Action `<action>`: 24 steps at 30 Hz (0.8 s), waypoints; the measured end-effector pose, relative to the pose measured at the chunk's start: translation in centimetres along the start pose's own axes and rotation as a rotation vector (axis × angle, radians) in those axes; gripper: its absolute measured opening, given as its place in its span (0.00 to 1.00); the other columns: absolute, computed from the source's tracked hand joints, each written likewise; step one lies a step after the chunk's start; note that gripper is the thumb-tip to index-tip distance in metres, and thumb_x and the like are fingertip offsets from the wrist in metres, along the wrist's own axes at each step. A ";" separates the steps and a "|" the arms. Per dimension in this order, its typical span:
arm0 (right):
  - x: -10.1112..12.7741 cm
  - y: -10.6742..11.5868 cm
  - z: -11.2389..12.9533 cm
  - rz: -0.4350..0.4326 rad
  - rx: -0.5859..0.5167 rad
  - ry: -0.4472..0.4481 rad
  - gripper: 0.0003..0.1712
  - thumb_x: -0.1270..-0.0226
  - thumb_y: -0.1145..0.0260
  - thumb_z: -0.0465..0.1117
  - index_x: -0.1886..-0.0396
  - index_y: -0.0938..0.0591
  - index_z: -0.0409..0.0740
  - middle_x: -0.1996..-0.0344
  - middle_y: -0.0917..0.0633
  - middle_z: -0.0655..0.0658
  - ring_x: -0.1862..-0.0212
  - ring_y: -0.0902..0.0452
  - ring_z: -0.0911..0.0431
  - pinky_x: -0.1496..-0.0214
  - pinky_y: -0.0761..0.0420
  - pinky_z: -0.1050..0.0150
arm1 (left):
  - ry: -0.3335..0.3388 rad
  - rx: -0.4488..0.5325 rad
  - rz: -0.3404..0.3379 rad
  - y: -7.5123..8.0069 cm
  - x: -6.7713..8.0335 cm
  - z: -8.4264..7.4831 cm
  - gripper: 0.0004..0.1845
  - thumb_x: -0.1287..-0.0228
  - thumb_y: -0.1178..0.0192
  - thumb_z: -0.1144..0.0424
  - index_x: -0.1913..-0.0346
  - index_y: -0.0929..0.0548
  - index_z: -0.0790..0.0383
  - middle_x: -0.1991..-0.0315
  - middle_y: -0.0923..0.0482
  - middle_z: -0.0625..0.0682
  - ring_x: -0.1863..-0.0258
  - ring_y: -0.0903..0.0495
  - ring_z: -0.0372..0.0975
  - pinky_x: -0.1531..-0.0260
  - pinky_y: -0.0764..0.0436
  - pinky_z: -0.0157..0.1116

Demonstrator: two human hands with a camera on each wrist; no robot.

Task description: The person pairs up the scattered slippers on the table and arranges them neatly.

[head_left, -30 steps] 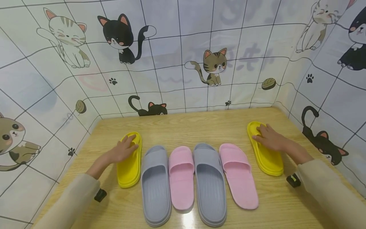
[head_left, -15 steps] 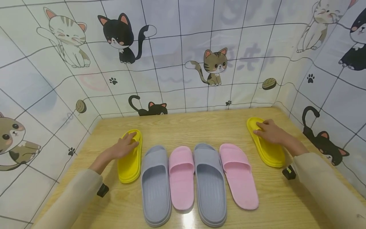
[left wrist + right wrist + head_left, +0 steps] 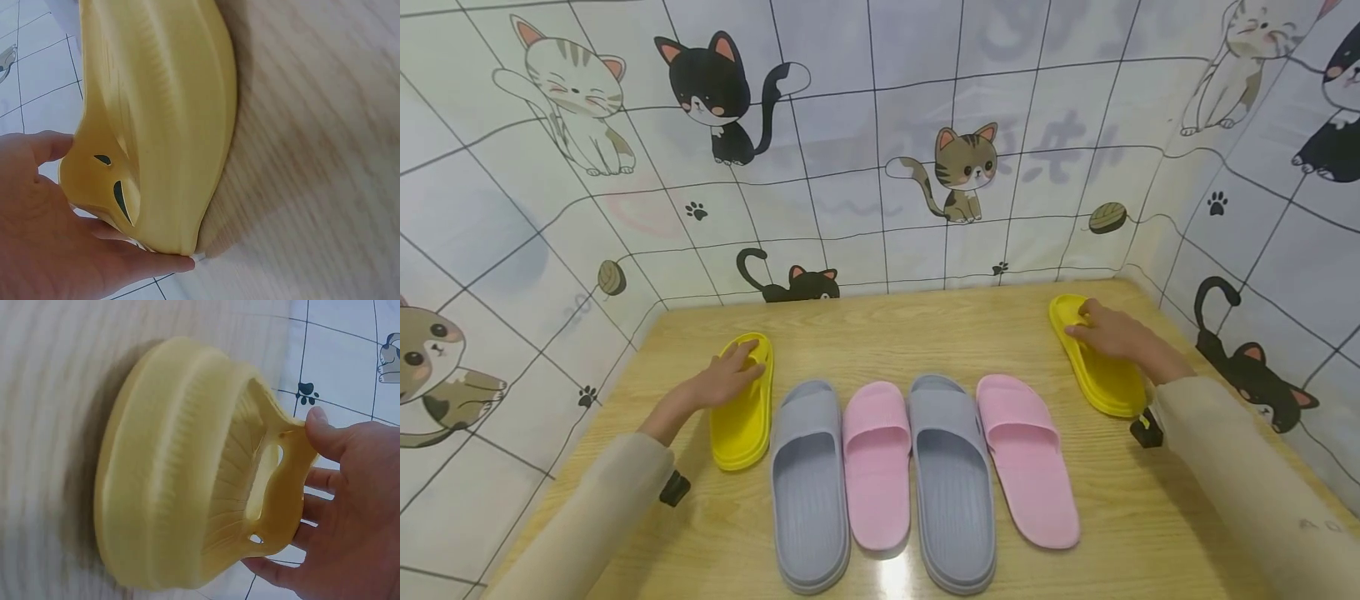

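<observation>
At the left of the row, my left hand [image 3: 730,379] holds a yellow slipper [image 3: 741,437] by its strap. Its thumb touches one edge of the strap, with fingers round the other side, as the left wrist view shows. My right hand [image 3: 1112,329] grips the matching yellow slipper [image 3: 169,469] at the far right in the same way, thumb on the strap edge and fingers beneath. Holes show in both straps. Between the hands stand a grey slipper [image 3: 808,500], a pink slipper [image 3: 880,492], another grey slipper [image 3: 957,500] and another pink slipper [image 3: 1037,492], side by side.
A wooden tabletop [image 3: 887,333] bears all the slippers. White tiled-pattern walls [image 3: 850,133] with printed cats rise behind it and along both sides. The right yellow slipper lies close to the back right corner.
Both yellow slippers have moved away from me toward the back wall with my hands, the right one farther than the left. The grey and pink slippers have stayed in place.
</observation>
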State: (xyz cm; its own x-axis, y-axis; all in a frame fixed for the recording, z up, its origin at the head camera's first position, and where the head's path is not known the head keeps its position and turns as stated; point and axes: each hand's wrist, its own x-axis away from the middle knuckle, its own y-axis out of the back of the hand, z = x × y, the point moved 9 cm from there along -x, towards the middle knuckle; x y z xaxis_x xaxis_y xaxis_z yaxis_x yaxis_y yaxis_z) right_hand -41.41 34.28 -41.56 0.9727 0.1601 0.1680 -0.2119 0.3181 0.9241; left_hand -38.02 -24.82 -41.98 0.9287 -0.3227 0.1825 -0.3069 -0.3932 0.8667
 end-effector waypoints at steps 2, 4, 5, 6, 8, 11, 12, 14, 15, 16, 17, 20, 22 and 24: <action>-0.2 0.0 -0.3 0.015 -0.004 -0.029 0.40 0.17 0.51 0.56 0.28 0.43 0.24 0.31 0.34 0.15 0.33 0.37 0.20 0.31 0.36 0.24 | 0.009 0.004 0.008 0.0 -0.1 0.0 0.37 0.16 0.59 0.51 0.20 0.52 0.75 0.19 0.56 0.75 0.21 0.64 0.73 0.26 0.66 0.73; -0.4 0.2 -0.6 0.010 0.001 -0.044 0.40 0.17 0.52 0.57 0.27 0.41 0.24 0.31 0.35 0.16 0.32 0.38 0.20 0.31 0.38 0.23 | 0.013 0.008 0.014 0.0 -0.2 0.0 0.37 0.17 0.59 0.51 0.20 0.52 0.75 0.19 0.57 0.75 0.21 0.64 0.73 0.26 0.66 0.73; -0.5 0.2 -0.7 -0.001 0.002 -0.046 0.40 0.17 0.52 0.57 0.27 0.40 0.24 0.30 0.35 0.16 0.31 0.39 0.20 0.31 0.39 0.23 | 0.014 0.010 0.016 0.1 -0.2 0.0 0.37 0.17 0.59 0.51 0.20 0.52 0.75 0.19 0.57 0.75 0.21 0.64 0.73 0.26 0.66 0.73; -0.6 0.3 -0.8 -0.011 0.006 -0.053 0.41 0.17 0.52 0.57 0.26 0.40 0.25 0.30 0.36 0.16 0.31 0.41 0.20 0.31 0.39 0.22 | 0.013 0.013 0.017 0.1 -0.2 0.0 0.37 0.17 0.59 0.51 0.20 0.52 0.75 0.19 0.57 0.75 0.21 0.64 0.73 0.26 0.66 0.72; -0.7 0.4 -1.2 -0.031 0.005 -0.078 0.41 0.17 0.52 0.58 0.24 0.39 0.27 0.31 0.39 0.14 0.33 0.43 0.18 0.33 0.38 0.21 | 0.011 0.016 0.019 0.2 -0.3 0.0 0.37 0.17 0.58 0.51 0.20 0.52 0.75 0.19 0.58 0.75 0.21 0.64 0.73 0.26 0.66 0.72; -0.8 0.6 -1.8 -0.058 -0.005 -0.112 0.43 0.18 0.51 0.60 0.22 0.39 0.30 0.36 0.42 0.10 0.39 0.44 0.18 0.39 0.33 0.22 | 0.009 0.019 0.019 0.3 -0.3 0.0 0.37 0.17 0.58 0.51 0.20 0.52 0.76 0.19 0.57 0.76 0.21 0.64 0.73 0.26 0.66 0.73; -0.8 0.6 -1.9 -0.064 -0.013 -0.123 0.43 0.19 0.51 0.61 0.22 0.40 0.32 0.37 0.43 0.10 0.40 0.44 0.19 0.42 0.32 0.22 | 0.011 0.019 0.018 0.3 -0.4 0.0 0.37 0.17 0.58 0.51 0.20 0.52 0.76 0.19 0.57 0.76 0.21 0.64 0.74 0.26 0.66 0.72; -0.7 0.7 -1.9 -0.083 -0.051 -0.127 0.42 0.19 0.50 0.61 0.22 0.39 0.35 0.38 0.43 0.11 0.42 0.43 0.21 0.45 0.31 0.25 | 0.013 0.018 0.019 0.3 -0.4 0.1 0.37 0.17 0.58 0.51 0.20 0.52 0.76 0.19 0.57 0.76 0.21 0.64 0.74 0.26 0.67 0.72; -0.7 0.8 -2.0 -0.095 -0.063 -0.125 0.41 0.19 0.49 0.61 0.22 0.39 0.36 0.38 0.43 0.11 0.42 0.43 0.21 0.46 0.31 0.26 | 0.014 0.018 0.019 0.4 -0.5 0.2 0.37 0.17 0.58 0.51 0.20 0.52 0.76 0.19 0.57 0.76 0.21 0.64 0.74 0.26 0.67 0.72; -0.7 0.9 -1.9 -0.106 -0.077 -0.125 0.41 0.20 0.48 0.61 0.23 0.39 0.36 0.38 0.42 0.12 0.42 0.42 0.21 0.46 0.31 0.27 | 0.014 0.015 0.019 0.4 -0.5 0.2 0.37 0.17 0.58 0.51 0.20 0.52 0.76 0.20 0.57 0.76 0.22 0.64 0.74 0.26 0.66 0.72; -0.7 1.0 -2.0 -0.118 -0.090 -0.126 0.40 0.20 0.47 0.61 0.24 0.39 0.37 0.37 0.41 0.13 0.42 0.41 0.22 0.47 0.30 0.28 | 0.014 0.013 0.019 0.5 -0.5 0.2 0.37 0.17 0.58 0.51 0.21 0.52 0.77 0.20 0.57 0.76 0.22 0.64 0.74 0.26 0.66 0.72; -0.9 1.1 -2.0 -0.148 -0.095 -0.133 0.38 0.20 0.46 0.61 0.27 0.39 0.39 0.38 0.38 0.15 0.44 0.36 0.24 0.50 0.28 0.30 | 0.005 0.010 0.018 0.5 -0.7 0.2 0.37 0.17 0.59 0.52 0.21 0.52 0.77 0.20 0.56 0.76 0.21 0.63 0.74 0.26 0.66 0.72; -1.0 1.2 -2.1 -0.168 -0.078 -0.142 0.38 0.21 0.47 0.62 0.26 0.40 0.41 0.39 0.37 0.16 0.46 0.33 0.25 0.52 0.26 0.30 | -0.003 0.011 0.015 0.6 -0.7 0.1 0.37 0.17 0.59 0.52 0.21 0.51 0.78 0.20 0.56 0.77 0.21 0.63 0.74 0.26 0.66 0.73; -1.2 1.2 -2.3 -0.188 -0.064 -0.152 0.38 0.21 0.47 0.62 0.26 0.40 0.42 0.40 0.36 0.16 0.47 0.32 0.25 0.54 0.26 0.31 | -0.006 0.012 0.013 0.6 -0.8 0.0 0.36 0.16 0.59 0.53 0.21 0.51 0.77 0.20 0.55 0.76 0.21 0.62 0.73 0.26 0.66 0.73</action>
State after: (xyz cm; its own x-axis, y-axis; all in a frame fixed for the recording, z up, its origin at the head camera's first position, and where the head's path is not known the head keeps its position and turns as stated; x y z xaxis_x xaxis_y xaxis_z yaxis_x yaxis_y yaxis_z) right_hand -43.05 36.66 -41.44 0.9976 -0.0484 0.0495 -0.0269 0.3884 0.9211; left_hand -38.95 -24.81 -41.65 0.9235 -0.3328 0.1909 -0.3215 -0.3997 0.8584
